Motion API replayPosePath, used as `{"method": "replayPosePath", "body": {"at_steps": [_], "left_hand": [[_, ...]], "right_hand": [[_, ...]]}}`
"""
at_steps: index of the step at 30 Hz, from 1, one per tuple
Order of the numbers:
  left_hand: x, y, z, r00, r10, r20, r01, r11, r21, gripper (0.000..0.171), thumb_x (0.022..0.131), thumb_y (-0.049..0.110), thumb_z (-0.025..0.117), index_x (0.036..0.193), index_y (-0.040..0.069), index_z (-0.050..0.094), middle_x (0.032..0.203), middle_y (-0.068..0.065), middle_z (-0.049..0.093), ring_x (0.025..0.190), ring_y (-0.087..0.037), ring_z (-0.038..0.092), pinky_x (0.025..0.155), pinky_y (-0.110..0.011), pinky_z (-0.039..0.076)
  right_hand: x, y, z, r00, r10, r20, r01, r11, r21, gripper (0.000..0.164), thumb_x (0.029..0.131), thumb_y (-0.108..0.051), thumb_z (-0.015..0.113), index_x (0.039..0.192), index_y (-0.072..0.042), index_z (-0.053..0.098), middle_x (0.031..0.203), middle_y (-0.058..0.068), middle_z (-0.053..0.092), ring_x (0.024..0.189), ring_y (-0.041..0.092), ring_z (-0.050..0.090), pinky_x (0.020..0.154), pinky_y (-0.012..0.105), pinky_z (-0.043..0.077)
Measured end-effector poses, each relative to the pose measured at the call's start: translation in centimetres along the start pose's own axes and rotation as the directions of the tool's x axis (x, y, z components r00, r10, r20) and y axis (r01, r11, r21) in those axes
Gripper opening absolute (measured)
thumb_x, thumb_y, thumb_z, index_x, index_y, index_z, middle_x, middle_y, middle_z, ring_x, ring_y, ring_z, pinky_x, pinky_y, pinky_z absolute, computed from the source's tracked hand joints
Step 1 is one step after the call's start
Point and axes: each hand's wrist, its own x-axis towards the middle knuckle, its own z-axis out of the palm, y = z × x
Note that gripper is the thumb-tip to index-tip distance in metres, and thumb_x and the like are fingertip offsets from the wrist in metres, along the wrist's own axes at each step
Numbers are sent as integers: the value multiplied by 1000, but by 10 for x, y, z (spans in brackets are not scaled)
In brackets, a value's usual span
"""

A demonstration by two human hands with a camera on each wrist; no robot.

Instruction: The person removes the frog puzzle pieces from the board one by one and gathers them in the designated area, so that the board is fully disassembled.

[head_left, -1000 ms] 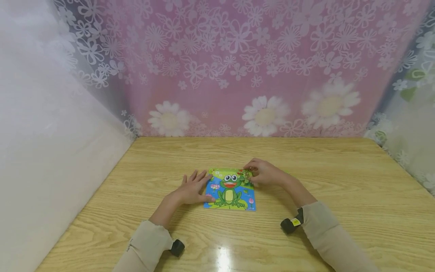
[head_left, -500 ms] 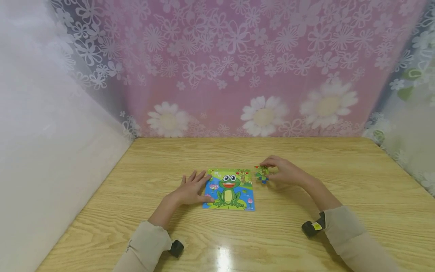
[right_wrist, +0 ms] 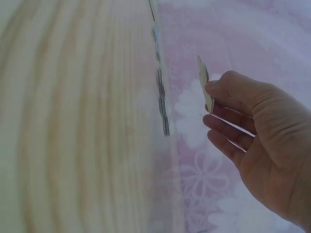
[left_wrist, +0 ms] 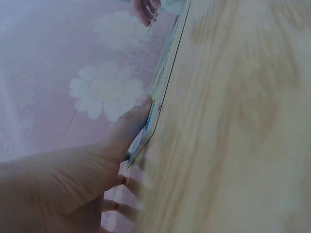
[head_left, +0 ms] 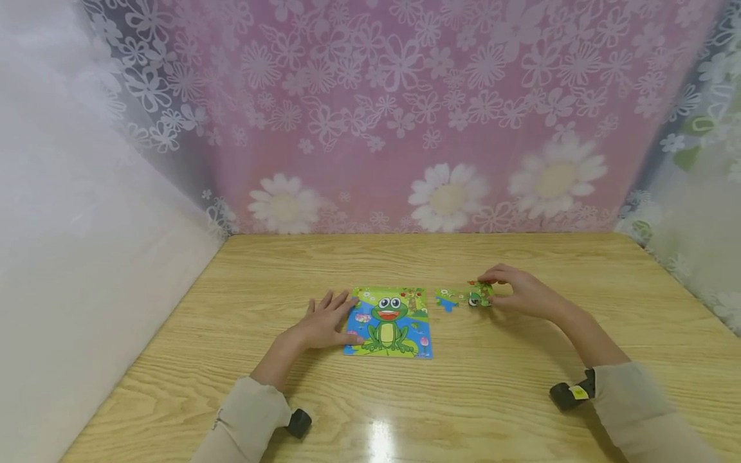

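A square frog jigsaw puzzle (head_left: 389,331) lies on the table. My left hand (head_left: 322,326) rests at its left edge, fingers spread, with the thumb over the lower left part. In the left wrist view the thumb lies on the board (left_wrist: 158,99), seen nearly edge-on. To the right, my right hand (head_left: 523,292) pinches a jigsaw piece (right_wrist: 206,87) between thumb and fingers, above the table. A loose piece (head_left: 448,302) with green and blue lies right of the puzzle, and one showing a frog's eye (head_left: 474,299) is just beneath the held piece.
The wooden table (head_left: 382,392) runs back to a pink flowered curtain (head_left: 370,128). A pale sheet (head_left: 98,193) hangs along the left side and a flowered one (head_left: 695,193) on the right. Black wrist cameras sit at both sleeves.
My right hand has moved right, from the puzzle's upper right corner, holding a jigsaw piece. A green and blue piece now lies uncovered beside the puzzle. My left hand has stayed in place.
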Motion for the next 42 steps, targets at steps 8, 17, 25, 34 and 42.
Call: {"method": "replayPosePath", "body": {"at_steps": [8, 17, 25, 34, 42], "left_hand": [[-1, 1, 0, 1000, 4, 0, -4, 1000, -14, 85, 82, 54, 62, 146, 12, 25, 151, -14, 9, 135, -39, -2, 100, -62, -5], [-1, 0, 1, 1000, 0, -3, 0, 1000, -11, 86, 81, 55, 61, 147, 13, 24, 152, -12, 9, 135, -38, -3, 100, -62, -5], [-2, 2, 0, 1000, -5, -1, 5, 1000, -7, 85, 82, 54, 61, 147, 13, 24, 152, -13, 9, 135, -38, -3, 100, -62, -5], [-2, 3, -1, 1000, 2, -3, -2, 1000, -3, 85, 82, 53, 61, 147, 12, 25, 151, -14, 9, 135, -40, -2, 99, -63, -4], [-3, 4, -2, 1000, 6, -4, -6, 1000, -6, 85, 82, 53, 61, 146, 12, 25, 151, -14, 10, 135, -40, -1, 99, -64, -3]], "right_hand": [[-17, 14, -12, 999, 4, -37, -5, 1000, -26, 39, 83, -6, 67, 119, 4, 57, 115, 16, 52, 100, 33, 50, 78, 49, 43], [-26, 28, -17, 997, 58, -44, -60, 997, -52, 41, 82, -7, 66, 120, 4, 56, 118, 19, 51, 102, 35, 49, 79, 52, 43], [-29, 41, -15, 998, 48, -36, -50, 998, -42, 37, 81, -5, 68, 116, 6, 58, 110, 18, 54, 101, 39, 51, 84, 54, 42], [-32, 50, -10, 998, 56, -18, -56, 998, 12, 36, 81, -1, 66, 115, 7, 57, 112, 22, 53, 101, 41, 52, 82, 52, 45], [-31, 58, -5, 999, 26, -24, -26, 1000, 17, 32, 82, -3, 69, 111, 3, 61, 109, 17, 58, 99, 36, 53, 81, 50, 45]]}}
